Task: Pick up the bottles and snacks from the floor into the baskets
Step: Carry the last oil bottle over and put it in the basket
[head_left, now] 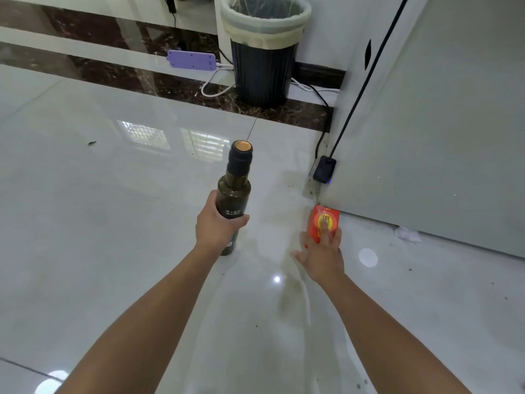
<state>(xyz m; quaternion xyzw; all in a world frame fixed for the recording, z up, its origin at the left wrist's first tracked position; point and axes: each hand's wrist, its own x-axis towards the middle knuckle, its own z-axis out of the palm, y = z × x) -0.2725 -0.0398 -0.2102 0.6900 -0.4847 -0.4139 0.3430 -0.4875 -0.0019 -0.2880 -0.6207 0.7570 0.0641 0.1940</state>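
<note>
Bright, even indoor light; the glossy tile floor mirrors window glare and lamp spots (right hand slightly motion-blurred); wide-angle bending at edges.

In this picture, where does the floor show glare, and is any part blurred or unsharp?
Head view: the glossy white tiled floor mirrors window panes and carries round lamp spots; the right hand at the red snack packet with a yellow circle is slightly blurred; the dark green glass bottle in the left hand is sharp.
</note>
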